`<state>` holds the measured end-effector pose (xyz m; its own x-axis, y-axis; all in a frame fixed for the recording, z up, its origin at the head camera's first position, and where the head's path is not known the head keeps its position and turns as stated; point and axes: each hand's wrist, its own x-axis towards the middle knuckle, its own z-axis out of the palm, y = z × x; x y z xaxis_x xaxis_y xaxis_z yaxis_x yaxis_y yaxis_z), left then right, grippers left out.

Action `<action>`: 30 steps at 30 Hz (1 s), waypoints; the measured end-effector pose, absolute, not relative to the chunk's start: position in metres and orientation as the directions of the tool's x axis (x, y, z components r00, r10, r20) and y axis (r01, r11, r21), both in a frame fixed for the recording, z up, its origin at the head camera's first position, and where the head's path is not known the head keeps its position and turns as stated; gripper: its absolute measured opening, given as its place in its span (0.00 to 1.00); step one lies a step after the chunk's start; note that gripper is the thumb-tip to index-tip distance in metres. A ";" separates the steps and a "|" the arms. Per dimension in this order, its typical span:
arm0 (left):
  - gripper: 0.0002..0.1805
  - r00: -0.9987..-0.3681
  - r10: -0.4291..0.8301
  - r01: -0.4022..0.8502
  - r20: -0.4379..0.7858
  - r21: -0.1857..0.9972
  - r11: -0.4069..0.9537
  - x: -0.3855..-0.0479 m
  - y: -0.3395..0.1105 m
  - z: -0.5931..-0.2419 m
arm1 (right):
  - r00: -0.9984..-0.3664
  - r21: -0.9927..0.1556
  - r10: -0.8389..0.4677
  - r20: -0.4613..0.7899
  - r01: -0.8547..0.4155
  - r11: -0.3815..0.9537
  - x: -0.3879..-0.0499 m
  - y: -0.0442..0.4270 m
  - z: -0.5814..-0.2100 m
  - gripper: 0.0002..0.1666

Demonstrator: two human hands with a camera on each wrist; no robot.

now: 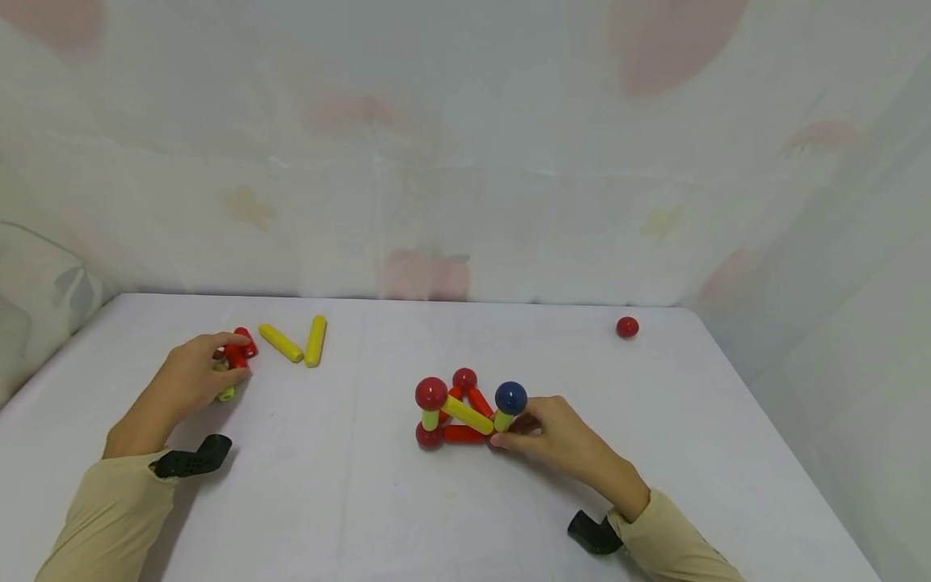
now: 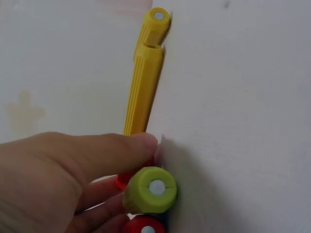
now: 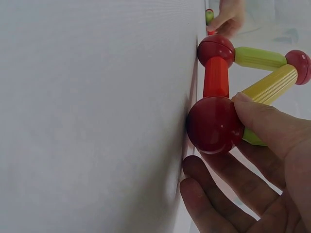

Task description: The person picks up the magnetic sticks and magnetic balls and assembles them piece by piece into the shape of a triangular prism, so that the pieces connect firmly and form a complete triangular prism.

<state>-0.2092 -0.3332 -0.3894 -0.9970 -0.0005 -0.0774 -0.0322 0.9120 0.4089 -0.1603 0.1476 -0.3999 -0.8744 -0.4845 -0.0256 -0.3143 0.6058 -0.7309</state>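
Observation:
On the table's left, my left hand [image 1: 191, 373] curls its thumb and index finger around a red rod [image 1: 235, 356]. A light green rod [image 2: 157, 188] lies beside its fingers, and another red rod end [image 2: 144, 225] shows below. At the middle, my right hand [image 1: 556, 436] pinches a red ball [image 3: 215, 124] at the near right corner of a ball-and-rod frame. That frame has red rods [image 1: 463, 435] along its base, green uprights [image 3: 260, 58], a slanting yellow rod [image 1: 468, 415], a red ball [image 1: 431, 394] and a blue ball [image 1: 511, 398] on top.
Two yellow rods [image 1: 280, 343] lie just right of the left hand, and a red rod [image 1: 248, 343] lies behind its fingertips. One loose red ball [image 1: 628, 326] sits near the far right edge of the white table [image 1: 349, 517]. A patterned cloth [image 1: 465, 145] hangs behind.

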 end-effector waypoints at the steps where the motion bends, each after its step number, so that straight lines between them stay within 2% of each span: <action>1: 0.31 -0.997 -0.003 -0.034 -0.074 0.409 0.912 -0.209 -0.333 -0.389 | -0.874 -0.732 -0.485 -0.023 -0.316 0.604 -0.160 0.148 -0.400 0.13; 11: 0.25 -0.999 0.027 0.036 0.026 0.448 0.894 -0.207 -0.328 -0.385 | -0.873 -0.728 -0.486 -0.023 -0.319 0.607 -0.161 0.147 -0.400 0.13; 15: 0.20 -0.996 0.061 0.082 0.060 0.468 0.880 -0.207 -0.324 -0.384 | -0.875 -0.729 -0.483 -0.031 -0.310 0.611 -0.161 0.147 -0.401 0.14; 21: 0.19 -0.987 0.124 0.159 0.105 0.472 0.867 -0.208 -0.313 -0.384 | -0.875 -0.728 -0.483 -0.031 -0.311 0.610 -0.161 0.147 -0.401 0.13; 30: 0.16 -0.967 0.247 0.247 0.064 0.477 0.843 -0.208 -0.291 -0.384 | -0.874 -0.726 -0.485 -0.028 -0.315 0.611 -0.162 0.147 -0.401 0.12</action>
<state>-0.2078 -0.2906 -0.3845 -0.9668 0.2473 0.0642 0.2474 0.8435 0.4768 -0.1616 0.1467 -0.4005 -0.8742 -0.4848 -0.0281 -0.3154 0.6108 -0.7262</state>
